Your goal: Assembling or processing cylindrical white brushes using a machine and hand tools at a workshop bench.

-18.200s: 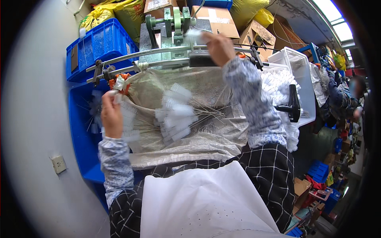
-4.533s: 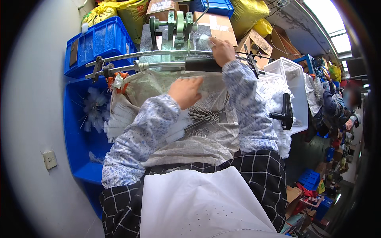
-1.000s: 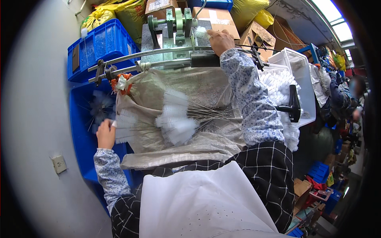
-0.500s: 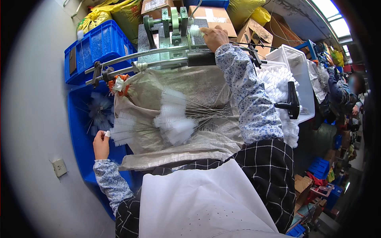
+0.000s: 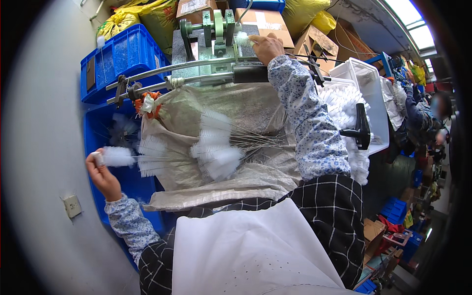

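Out to the left, my left hand (image 5: 104, 175) pinches the tip of a white bristle brush (image 5: 118, 156), its thin wire stem pointing right across the cloth. More white wire-stemmed brushes (image 5: 216, 152) lie bunched on a grey woven cloth (image 5: 196, 196) over my lap. At the far side, my right hand (image 5: 268, 47) is closed on the end of another white brush (image 5: 243, 39), held against the green machine (image 5: 218, 29). Two metal bars (image 5: 196, 71) run crosswise in front of that machine. Beyond my left hand, several brushes (image 5: 123, 132) lie in a blue bin (image 5: 98, 125).
A blue crate (image 5: 123, 59) stands at the far left by the wall. To the right, a white tub (image 5: 366, 78) sits by piled white brushes (image 5: 344, 105) and a black-handled lever (image 5: 363, 125). Cardboard boxes (image 5: 317, 42) and yellow sacks (image 5: 300, 12) fill the back. Another person (image 5: 418, 113) works at right.
My left hand has moved left and slightly away from me, drawing one brush out of the bunch toward the blue bin. My right hand stays almost still at the machine.
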Tool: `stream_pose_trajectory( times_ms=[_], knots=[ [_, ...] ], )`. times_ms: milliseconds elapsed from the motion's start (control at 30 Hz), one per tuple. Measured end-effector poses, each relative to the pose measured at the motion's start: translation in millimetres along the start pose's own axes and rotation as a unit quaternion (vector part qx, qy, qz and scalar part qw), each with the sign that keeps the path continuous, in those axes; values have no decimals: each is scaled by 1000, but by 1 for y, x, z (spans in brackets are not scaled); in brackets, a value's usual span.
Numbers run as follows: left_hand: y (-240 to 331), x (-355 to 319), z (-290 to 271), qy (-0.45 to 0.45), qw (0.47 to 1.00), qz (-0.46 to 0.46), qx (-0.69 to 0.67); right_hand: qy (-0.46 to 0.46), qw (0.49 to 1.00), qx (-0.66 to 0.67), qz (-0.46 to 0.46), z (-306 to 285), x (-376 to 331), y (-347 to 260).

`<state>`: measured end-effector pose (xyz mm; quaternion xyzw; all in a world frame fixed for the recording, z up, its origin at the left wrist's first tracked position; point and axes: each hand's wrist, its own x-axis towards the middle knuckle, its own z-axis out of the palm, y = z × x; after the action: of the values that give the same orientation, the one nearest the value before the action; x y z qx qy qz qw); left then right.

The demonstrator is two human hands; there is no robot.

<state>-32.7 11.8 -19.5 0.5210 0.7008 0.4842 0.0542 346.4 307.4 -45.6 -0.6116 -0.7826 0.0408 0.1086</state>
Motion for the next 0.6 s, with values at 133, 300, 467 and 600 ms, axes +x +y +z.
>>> stream_pose_trajectory(
  times_ms=[133,300,467,600],
  knots=[
    [2,13,-21,97,991,-24,-91,-7,1000,3,26,6,4,6],
    [19,21,-13,137,979,-22,-151,-9,1000,-18,7,25,19,7],
    [32,26,2,176,972,6,-155,10,999,-41,15,10,5,19],
    [31,31,-3,221,957,-10,-189,18,992,-43,114,2,-14,27]
  ],
)
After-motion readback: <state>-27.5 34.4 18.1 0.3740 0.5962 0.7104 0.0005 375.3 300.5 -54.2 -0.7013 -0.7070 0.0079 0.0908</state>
